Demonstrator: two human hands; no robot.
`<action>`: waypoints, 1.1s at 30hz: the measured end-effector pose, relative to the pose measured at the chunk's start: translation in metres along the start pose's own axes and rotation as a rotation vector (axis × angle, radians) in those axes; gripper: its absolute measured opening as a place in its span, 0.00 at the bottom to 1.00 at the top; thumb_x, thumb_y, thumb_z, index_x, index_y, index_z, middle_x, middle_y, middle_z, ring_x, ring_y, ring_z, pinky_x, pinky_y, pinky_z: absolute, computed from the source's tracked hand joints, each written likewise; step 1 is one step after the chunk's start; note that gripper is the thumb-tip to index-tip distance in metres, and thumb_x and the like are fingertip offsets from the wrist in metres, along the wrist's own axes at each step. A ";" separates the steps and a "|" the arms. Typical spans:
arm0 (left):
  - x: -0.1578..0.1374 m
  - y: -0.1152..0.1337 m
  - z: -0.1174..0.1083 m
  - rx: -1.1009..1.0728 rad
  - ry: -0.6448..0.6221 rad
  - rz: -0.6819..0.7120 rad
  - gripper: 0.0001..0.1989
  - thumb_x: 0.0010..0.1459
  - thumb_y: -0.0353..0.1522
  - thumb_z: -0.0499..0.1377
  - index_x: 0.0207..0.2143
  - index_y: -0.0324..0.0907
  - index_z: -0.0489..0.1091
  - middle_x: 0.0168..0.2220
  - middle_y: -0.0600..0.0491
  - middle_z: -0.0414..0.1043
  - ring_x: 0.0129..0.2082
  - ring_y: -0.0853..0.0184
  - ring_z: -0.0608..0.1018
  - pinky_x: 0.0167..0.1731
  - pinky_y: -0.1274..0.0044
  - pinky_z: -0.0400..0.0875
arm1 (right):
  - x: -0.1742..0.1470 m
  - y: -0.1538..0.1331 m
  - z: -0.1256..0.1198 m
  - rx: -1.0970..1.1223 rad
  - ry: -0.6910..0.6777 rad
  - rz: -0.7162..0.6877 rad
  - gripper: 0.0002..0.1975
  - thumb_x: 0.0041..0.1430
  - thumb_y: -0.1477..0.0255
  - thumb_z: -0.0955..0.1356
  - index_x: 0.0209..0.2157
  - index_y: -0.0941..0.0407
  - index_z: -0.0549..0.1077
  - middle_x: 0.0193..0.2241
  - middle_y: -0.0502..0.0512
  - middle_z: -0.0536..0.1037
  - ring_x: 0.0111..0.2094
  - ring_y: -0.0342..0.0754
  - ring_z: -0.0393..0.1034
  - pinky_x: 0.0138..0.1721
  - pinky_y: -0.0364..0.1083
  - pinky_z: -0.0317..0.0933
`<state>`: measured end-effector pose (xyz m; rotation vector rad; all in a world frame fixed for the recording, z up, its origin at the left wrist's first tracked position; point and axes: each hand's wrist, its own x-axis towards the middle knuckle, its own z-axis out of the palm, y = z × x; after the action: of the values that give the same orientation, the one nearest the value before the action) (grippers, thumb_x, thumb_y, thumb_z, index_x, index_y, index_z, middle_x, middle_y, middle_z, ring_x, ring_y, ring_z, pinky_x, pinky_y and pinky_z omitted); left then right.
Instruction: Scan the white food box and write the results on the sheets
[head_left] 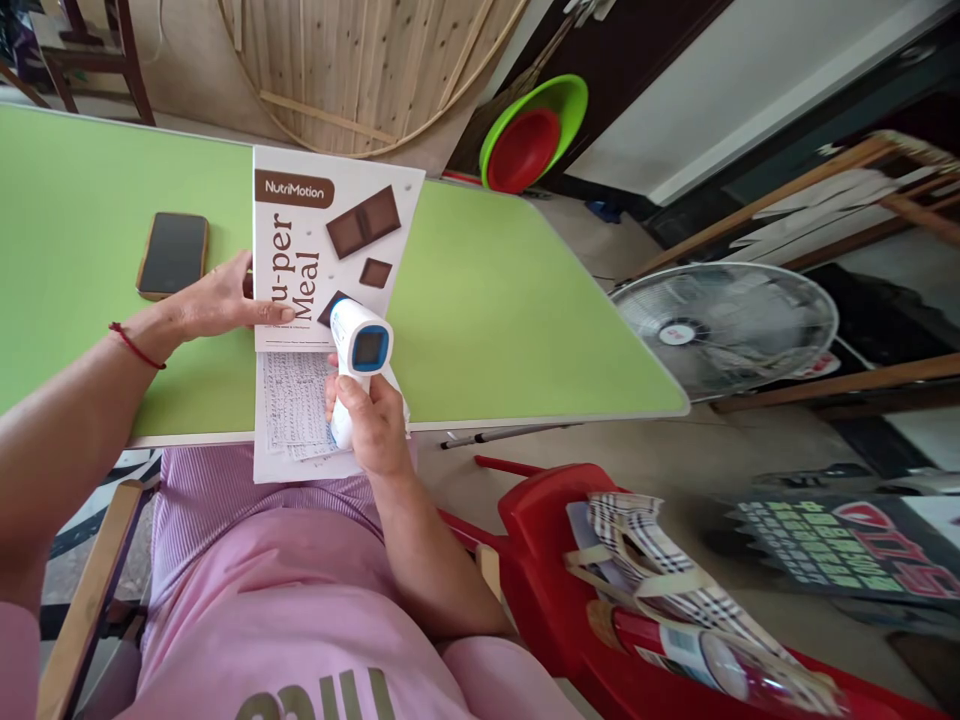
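A white-and-brown NutriMotion meal box (352, 245), printed with chocolate pieces, stands tilted up on the green table. My left hand (225, 295) grips its left edge, thumb across the front and the other fingers hidden behind. Closed around the handle of a white-and-blue infrared thermometer (360, 340) is my right hand (371, 420). The thermometer's nose is close to the lower front of the box; whether they touch I cannot tell. Its small screen looks dark. Sheets of handwritten paper (296, 400) lie beneath, reaching past the table's near edge.
A dark phone (174, 255) lies on the green table (510, 320), left of the box. To the right stand a fan (727, 330) and a red chair (540, 510) with a checked bag (660, 560) and a bottle (682, 645). Green and red basins (529, 145) are beyond the far edge.
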<state>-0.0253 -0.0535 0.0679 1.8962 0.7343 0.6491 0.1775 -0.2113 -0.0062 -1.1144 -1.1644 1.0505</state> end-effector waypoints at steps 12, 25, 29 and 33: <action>0.000 0.006 0.002 -0.031 -0.068 0.078 0.31 0.52 0.46 0.75 0.53 0.39 0.76 0.51 0.42 0.81 0.51 0.49 0.82 0.48 0.67 0.78 | -0.001 -0.001 0.002 0.060 -0.003 -0.011 0.22 0.62 0.46 0.71 0.33 0.51 0.72 0.23 0.46 0.70 0.23 0.43 0.64 0.25 0.45 0.62; -0.004 0.008 -0.001 0.096 -0.008 0.001 0.35 0.51 0.49 0.75 0.55 0.39 0.74 0.50 0.43 0.80 0.50 0.50 0.81 0.48 0.68 0.77 | -0.001 -0.001 0.002 0.089 0.005 0.001 0.22 0.59 0.46 0.73 0.34 0.51 0.74 0.23 0.46 0.71 0.23 0.43 0.65 0.24 0.45 0.64; -0.002 0.004 -0.002 0.080 -0.007 -0.089 0.36 0.47 0.53 0.77 0.49 0.40 0.74 0.39 0.46 0.79 0.32 0.59 0.79 0.28 0.74 0.72 | -0.001 -0.001 0.003 0.050 0.017 -0.011 0.23 0.59 0.45 0.72 0.34 0.51 0.73 0.23 0.46 0.71 0.23 0.43 0.65 0.25 0.45 0.64; -0.001 0.001 -0.001 0.034 -0.003 -0.127 0.33 0.45 0.52 0.78 0.43 0.42 0.71 0.33 0.49 0.76 0.24 0.65 0.74 0.20 0.76 0.66 | -0.001 -0.003 0.004 0.038 0.058 -0.039 0.23 0.59 0.45 0.72 0.35 0.51 0.73 0.23 0.46 0.71 0.23 0.43 0.65 0.25 0.46 0.65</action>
<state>-0.0267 -0.0539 0.0696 1.8642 0.8609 0.5574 0.1731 -0.2122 -0.0036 -1.0810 -1.1120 1.0002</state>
